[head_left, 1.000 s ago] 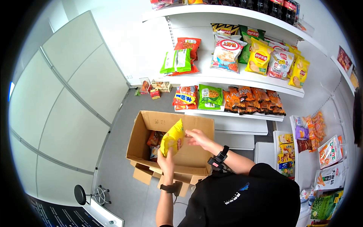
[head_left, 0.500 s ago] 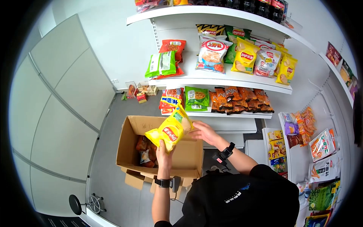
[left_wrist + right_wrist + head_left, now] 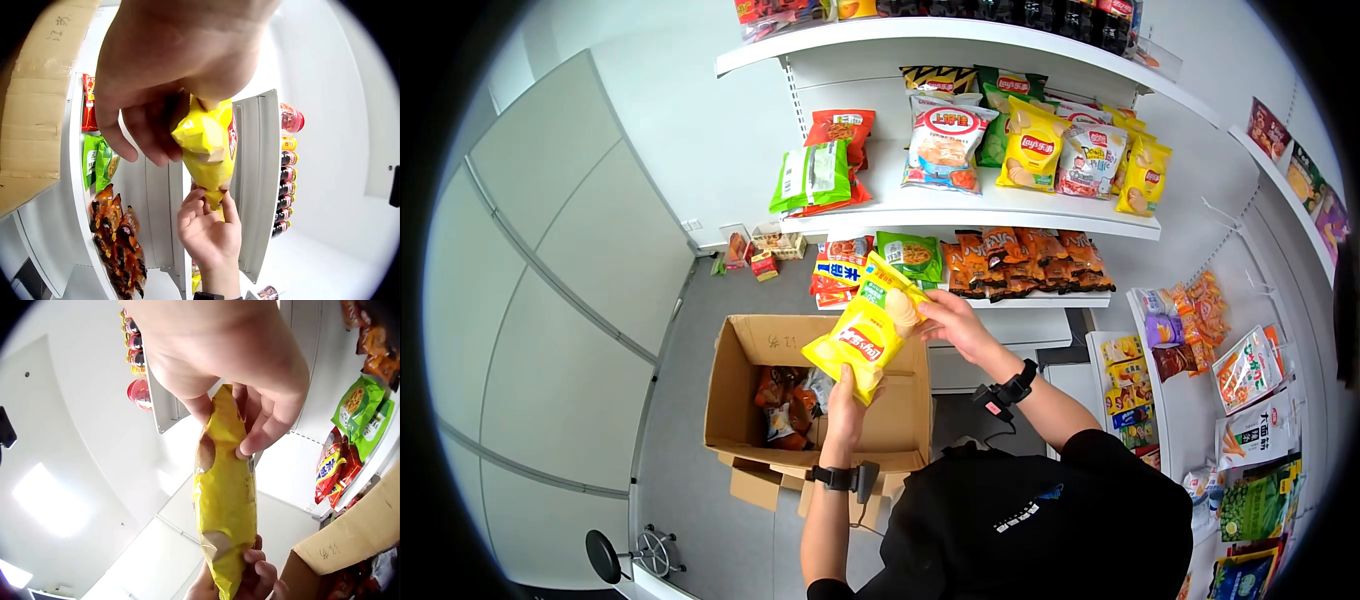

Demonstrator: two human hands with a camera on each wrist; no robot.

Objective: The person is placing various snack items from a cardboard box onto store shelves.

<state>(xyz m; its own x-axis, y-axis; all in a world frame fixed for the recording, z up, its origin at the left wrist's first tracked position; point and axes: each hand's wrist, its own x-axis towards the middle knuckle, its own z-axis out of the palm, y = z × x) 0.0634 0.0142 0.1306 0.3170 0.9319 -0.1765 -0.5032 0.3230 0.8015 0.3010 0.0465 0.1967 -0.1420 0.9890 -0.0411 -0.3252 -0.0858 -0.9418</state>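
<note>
A yellow Lay's chip bag (image 3: 862,338) is held tilted above the cardboard box, its printed front showing in the head view. My left hand (image 3: 847,412) grips its lower end, thumb on the front. At the upper right corner, my right hand (image 3: 956,326) pinches the bag's edge between thumb and fingers. Seen side-on in the right wrist view, the puffed bag (image 3: 226,494) spans between the right hand (image 3: 234,362) above and the left fingers (image 3: 259,569) below. The open box (image 3: 890,420) contains orange and white snack packs (image 3: 785,410).
White shelves (image 3: 880,200) ahead carry chip bags, including yellow Lay's bags (image 3: 1032,145), and green noodle packs (image 3: 815,175). Lower down are orange snack bags (image 3: 1025,260). A right-hand rack (image 3: 1165,400) holds more packets. A round stool (image 3: 603,556) stands at lower left.
The bag has turned so its front faces up, and it has shifted to the right. My right hand, apart from it a second ago, now pinches its upper corner. The head view has shifted.
</note>
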